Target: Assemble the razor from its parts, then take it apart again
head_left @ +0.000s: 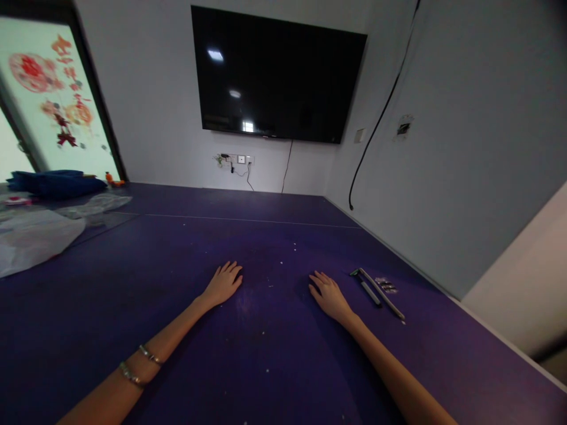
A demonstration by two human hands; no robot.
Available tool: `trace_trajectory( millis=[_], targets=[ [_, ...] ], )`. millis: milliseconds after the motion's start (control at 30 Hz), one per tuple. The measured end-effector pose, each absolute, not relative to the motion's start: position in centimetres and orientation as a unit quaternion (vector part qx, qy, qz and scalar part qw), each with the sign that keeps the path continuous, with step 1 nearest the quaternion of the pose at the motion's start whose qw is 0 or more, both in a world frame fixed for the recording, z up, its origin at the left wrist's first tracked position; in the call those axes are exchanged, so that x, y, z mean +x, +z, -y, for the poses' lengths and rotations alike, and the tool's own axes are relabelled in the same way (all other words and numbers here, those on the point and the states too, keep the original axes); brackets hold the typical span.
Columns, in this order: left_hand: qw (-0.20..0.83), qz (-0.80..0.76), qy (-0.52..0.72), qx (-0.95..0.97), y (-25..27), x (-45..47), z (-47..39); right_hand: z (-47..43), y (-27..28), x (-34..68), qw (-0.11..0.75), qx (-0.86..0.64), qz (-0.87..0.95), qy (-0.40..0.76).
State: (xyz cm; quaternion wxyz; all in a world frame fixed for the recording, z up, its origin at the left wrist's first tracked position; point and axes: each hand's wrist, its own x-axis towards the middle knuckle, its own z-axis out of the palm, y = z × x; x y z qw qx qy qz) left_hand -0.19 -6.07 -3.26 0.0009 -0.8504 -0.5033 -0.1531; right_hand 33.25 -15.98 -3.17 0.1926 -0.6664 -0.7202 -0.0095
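My left hand (222,284) lies palm down on the purple table (248,354), fingers stretched out and nothing in it. Two bracelets (140,366) circle that forearm. Across from it, my right hand (330,296) also rests flat on the tabletop, its fingers extended and holding nothing. Just right of this hand lie a grey pen-like tool (370,293) and a long, thin, pale rod (383,295) with a bent upper end. Beside them is a small clear packet (387,285) with dark pieces inside; its contents are too small to name.
A white plastic bag (35,239) and a dark blue cloth bundle (55,183) sit at the far left. Small white bits dot the tabletop. A black television (279,74) hangs on the wall behind. A black cable (376,121) dangles along the right wall.
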Motion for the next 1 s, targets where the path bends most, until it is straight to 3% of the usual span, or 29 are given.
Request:
trace_trajectory(
  millis=[233,400,600,1000],
  targets=[
    [0.009,0.506,-0.143,-0.851,-3.3,-0.2,5.9,15.6,-2.7,34.5,0.276,-0.64,0.717,0.015],
    [0.011,0.507,-0.137,-0.851,-3.3,-0.2,5.7,15.7,-0.1,39.7,0.332,-0.699,0.633,-0.033],
    [0.011,0.509,-0.142,-0.849,-3.3,-0.2,5.7,18.4,1.2,45.6,0.281,-0.792,0.541,-0.032],
    [0.004,0.5,-0.167,-0.85,-3.7,-0.5,5.4,20.4,-1.4,46.7,0.191,-0.786,0.585,-0.053]
  ],
)
